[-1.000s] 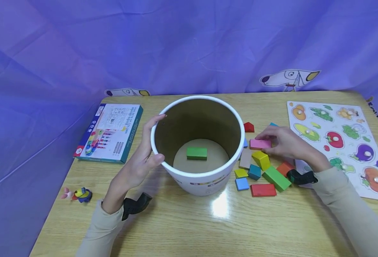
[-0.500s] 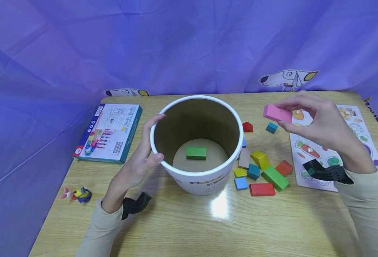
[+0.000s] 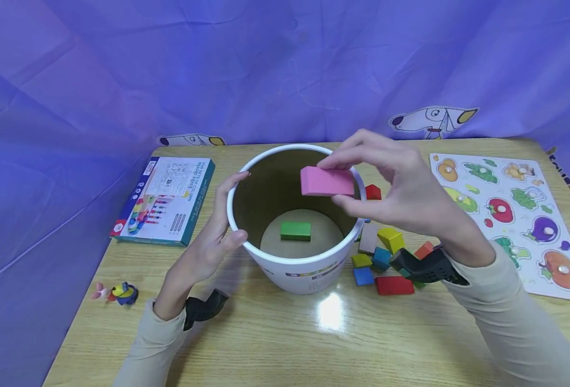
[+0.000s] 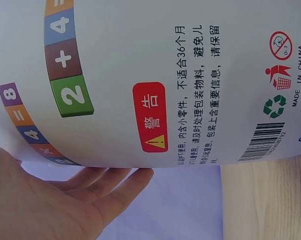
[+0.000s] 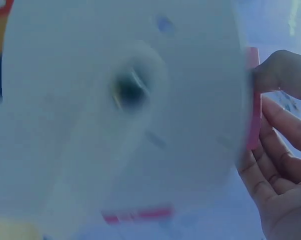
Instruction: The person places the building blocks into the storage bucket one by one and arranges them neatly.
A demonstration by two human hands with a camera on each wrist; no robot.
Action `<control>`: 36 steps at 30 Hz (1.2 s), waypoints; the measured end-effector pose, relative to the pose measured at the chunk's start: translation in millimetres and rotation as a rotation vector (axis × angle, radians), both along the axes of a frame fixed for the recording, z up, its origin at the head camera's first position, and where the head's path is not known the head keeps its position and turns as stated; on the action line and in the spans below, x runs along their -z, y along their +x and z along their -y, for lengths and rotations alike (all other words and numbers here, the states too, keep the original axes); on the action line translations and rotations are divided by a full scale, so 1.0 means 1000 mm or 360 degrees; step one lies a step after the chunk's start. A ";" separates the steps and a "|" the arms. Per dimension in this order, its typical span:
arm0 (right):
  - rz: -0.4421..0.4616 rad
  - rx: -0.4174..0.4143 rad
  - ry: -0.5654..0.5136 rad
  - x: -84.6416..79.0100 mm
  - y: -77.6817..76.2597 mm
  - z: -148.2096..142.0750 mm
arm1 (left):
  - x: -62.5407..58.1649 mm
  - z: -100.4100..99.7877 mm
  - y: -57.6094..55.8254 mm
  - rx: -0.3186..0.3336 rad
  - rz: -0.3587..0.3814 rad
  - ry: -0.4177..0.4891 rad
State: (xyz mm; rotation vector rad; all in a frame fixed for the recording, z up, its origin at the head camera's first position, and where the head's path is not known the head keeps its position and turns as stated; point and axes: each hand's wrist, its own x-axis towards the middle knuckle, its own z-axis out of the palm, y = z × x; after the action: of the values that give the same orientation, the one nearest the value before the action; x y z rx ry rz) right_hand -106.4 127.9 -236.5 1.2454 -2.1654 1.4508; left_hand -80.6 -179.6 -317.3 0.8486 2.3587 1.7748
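My right hand [image 3: 401, 183] pinches a pink rectangular block [image 3: 326, 181] between thumb and fingers, over the right part of the bucket's mouth. In the right wrist view the block [image 5: 254, 100] is partly hidden behind the bucket wall. My left hand [image 3: 207, 247] holds the white bucket [image 3: 297, 279] by its left side, thumb and fingertips at the rim. In the left wrist view, the fingers [image 4: 118, 192] lie along the printed outer wall. A green block [image 3: 296, 231] lies on the bucket's floor.
Several coloured blocks, among them a red one [image 3: 394, 285] and a yellow one [image 3: 391, 239], lie right of the bucket. A vegetable puzzle board [image 3: 512, 215] is farther right. A boxed bead set [image 3: 166, 199] and small figures [image 3: 122, 293] are at left.
My right hand has lifted the pink block from the pile, swung up to the right, then moved left over the bucket. The left hand and bucket have stayed in place.
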 end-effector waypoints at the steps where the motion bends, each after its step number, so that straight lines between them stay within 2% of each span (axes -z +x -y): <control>1: -0.0010 -0.0004 0.0034 0.000 0.000 0.004 | 0.000 0.000 0.000 0.0000 -0.0002 -0.0001; 6: -0.0002 -0.0051 0.0072 0.003 -0.001 0.014 | 0.000 -0.001 0.000 0.0002 -0.0010 -0.0007; 15: -0.0032 -0.0204 0.0146 0.009 -0.004 0.009 | 0.001 0.001 0.001 -0.0003 0.0004 -0.0015; 17: -0.0031 -0.0241 0.0132 0.009 -0.002 0.004 | 0.001 0.001 0.000 -0.0003 0.0003 -0.0014; 21: 0.0011 -0.0301 -0.0010 0.012 0.002 -0.018 | 0.000 0.001 0.000 0.0000 -0.0005 -0.0004; 23: 0.0050 -0.0272 -0.0045 0.019 0.002 -0.036 | 0.000 0.001 0.000 0.0008 -0.0013 0.0005; 24: 0.0061 -0.0221 -0.0015 0.024 0.003 -0.046 | 0.000 0.001 0.001 0.0013 -0.0016 0.0013; 26: 0.0073 -0.0093 0.0151 0.038 0.006 -0.068 | 0.000 0.000 0.000 0.0023 -0.0016 0.0022; 28: 0.0093 0.0060 0.0412 0.054 0.011 -0.088 | -0.001 -0.001 0.000 0.0032 -0.0019 0.0035; 30: 0.0132 0.0150 0.0668 0.073 0.017 -0.104 | -0.001 -0.002 0.000 0.0034 -0.0022 0.0045; 32: 0.0196 0.0184 0.0843 0.091 0.022 -0.117 | -0.002 -0.002 0.000 0.0032 -0.0024 0.0047; 36: 0.0291 0.0207 0.0954 0.119 0.033 -0.131 | -0.002 -0.003 0.000 0.0036 -0.0024 0.0053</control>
State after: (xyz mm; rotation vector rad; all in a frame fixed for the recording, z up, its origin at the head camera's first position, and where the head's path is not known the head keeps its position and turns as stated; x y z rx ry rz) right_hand -73.0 259.3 -355.4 1.1323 -2.8759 0.9172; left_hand -80.3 -177.1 -315.3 0.8925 2.3255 1.8106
